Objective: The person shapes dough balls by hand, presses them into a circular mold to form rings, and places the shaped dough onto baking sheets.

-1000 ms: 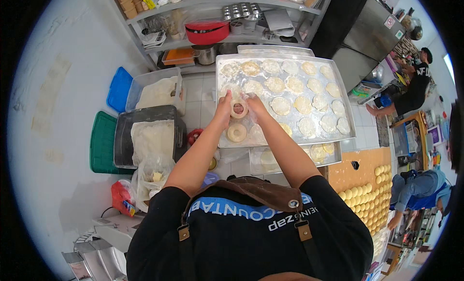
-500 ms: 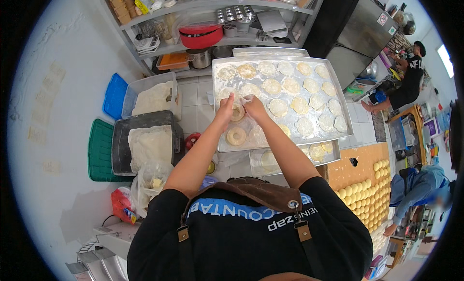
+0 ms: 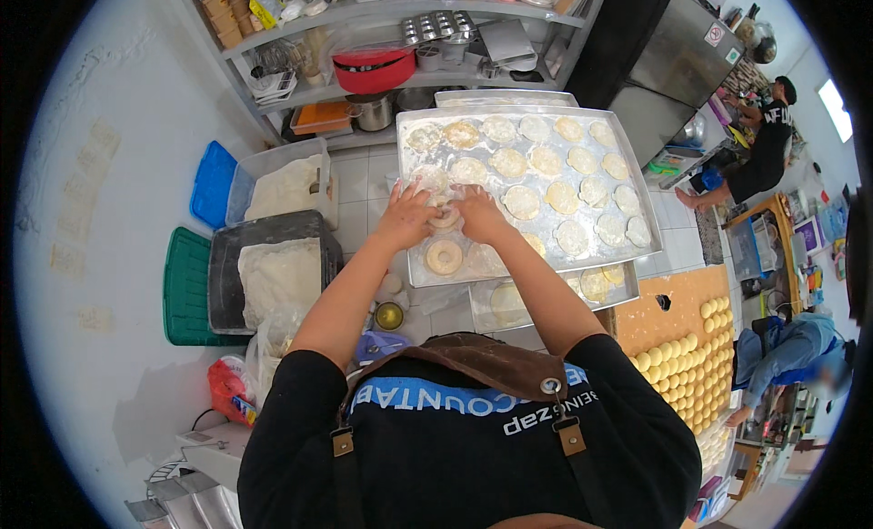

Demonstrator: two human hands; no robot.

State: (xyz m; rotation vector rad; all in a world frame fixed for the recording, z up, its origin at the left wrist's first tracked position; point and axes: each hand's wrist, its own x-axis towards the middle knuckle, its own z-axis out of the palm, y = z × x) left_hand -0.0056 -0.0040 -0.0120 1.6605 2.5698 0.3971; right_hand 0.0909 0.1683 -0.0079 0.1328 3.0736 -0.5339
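Observation:
A large metal tray [image 3: 546,221] in front of me bears several flat, round dough discs [image 3: 522,202], many dusted white with flour. Over its near-left part, my left hand [image 3: 406,218] has its fingers spread, their tips at a dough ring [image 3: 445,216]. My right hand [image 3: 479,213] reaches the same ring from the other side, fingers also spread. Both hands partly cover this ring, so whether it lies on a disc is hidden. Nearer to me, a second dough ring [image 3: 445,256] lies in plain view on the tray.
Another tray [image 3: 589,303] sits partly beneath. To the left stand a black bin [image 3: 333,256] and a clear bin [image 3: 328,179] of pale powder. Dough balls [image 3: 696,383] cover much of a wooden board [image 3: 657,322]; one person [image 3: 793,342] bends beside it, another [image 3: 775,142] stands farther back.
Both hands have gone from closed, near thin see-through material above the tray, to spread fingers at the dough ring. My left forearm has shifted slightly left, uncovering a container of yellow stuff.

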